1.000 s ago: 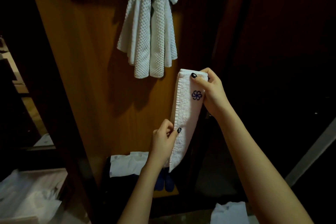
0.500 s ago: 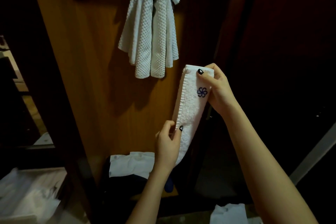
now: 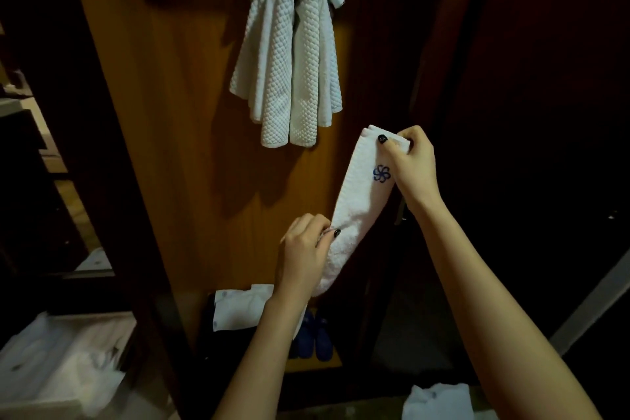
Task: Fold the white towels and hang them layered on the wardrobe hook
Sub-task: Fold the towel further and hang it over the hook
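A white towel [image 3: 361,201] folded into a long narrow strip, with a small blue flower mark, slants in front of the wooden wardrobe panel [image 3: 177,147]. My right hand [image 3: 414,167] pinches its top end, thumb on the front. My left hand [image 3: 303,256] pinches the strip's left edge near the lower end. Above, waffle-textured white towels [image 3: 289,58] hang bunched on the hook, which the cloth hides. The held towel's top end sits just below and to the right of the hanging towels.
White cloth [image 3: 238,307] and a pair of blue shoes [image 3: 315,337] lie on the wardrobe floor. More white fabric [image 3: 58,361] sits in a bin at lower left, and another white piece [image 3: 438,402] at the bottom. A dark door [image 3: 528,112] stands on the right.
The towel's top end has tilted to the right and its lower end swung left. My right hand shifted right, my left hand slightly up. Both grips are unchanged.
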The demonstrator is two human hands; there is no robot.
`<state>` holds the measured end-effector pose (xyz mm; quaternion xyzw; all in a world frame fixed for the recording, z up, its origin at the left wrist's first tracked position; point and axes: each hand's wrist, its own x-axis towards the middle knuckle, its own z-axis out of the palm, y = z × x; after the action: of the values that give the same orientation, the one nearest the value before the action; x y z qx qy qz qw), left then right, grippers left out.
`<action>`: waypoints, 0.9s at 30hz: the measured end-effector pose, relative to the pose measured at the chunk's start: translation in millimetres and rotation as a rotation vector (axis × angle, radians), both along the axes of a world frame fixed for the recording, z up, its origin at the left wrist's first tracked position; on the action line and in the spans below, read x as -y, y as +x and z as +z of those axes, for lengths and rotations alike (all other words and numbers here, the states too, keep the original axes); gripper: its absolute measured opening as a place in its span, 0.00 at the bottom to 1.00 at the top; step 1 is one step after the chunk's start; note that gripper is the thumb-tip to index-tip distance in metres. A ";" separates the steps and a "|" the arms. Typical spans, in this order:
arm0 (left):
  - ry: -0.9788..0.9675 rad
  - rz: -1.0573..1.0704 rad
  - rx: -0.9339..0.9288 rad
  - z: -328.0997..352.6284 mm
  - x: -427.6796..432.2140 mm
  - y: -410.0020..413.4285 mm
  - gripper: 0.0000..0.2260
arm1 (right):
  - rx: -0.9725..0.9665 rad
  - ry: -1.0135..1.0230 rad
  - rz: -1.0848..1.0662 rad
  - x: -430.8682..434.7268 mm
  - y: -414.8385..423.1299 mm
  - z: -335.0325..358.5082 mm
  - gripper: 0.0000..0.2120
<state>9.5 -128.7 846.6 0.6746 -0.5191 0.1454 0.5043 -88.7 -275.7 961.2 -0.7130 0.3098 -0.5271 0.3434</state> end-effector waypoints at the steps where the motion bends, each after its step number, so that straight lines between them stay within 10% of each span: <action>1: -0.012 -0.036 -0.026 -1.6 -0.3 0.2 0.05 | 0.019 0.020 0.027 -0.2 0.1 -0.6 0.09; 12: 0.056 -0.424 -0.666 -19.4 0.1 -5.9 0.09 | 0.198 0.287 0.400 -10.6 -4.1 -2.3 0.09; 22: 0.200 -0.542 -0.786 -17.9 4.4 2.2 0.02 | 0.164 0.395 0.575 -13.6 -20.1 3.9 0.08; 27: 0.091 -0.522 -0.668 -13.8 12.6 -3.1 0.17 | 0.288 0.393 0.399 -2.4 -23.0 9.8 0.10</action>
<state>6.4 -141.3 832.8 0.5524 -0.4863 -0.2368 0.6342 -111.7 -273.4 971.0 -0.5978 0.2079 -0.4748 0.6116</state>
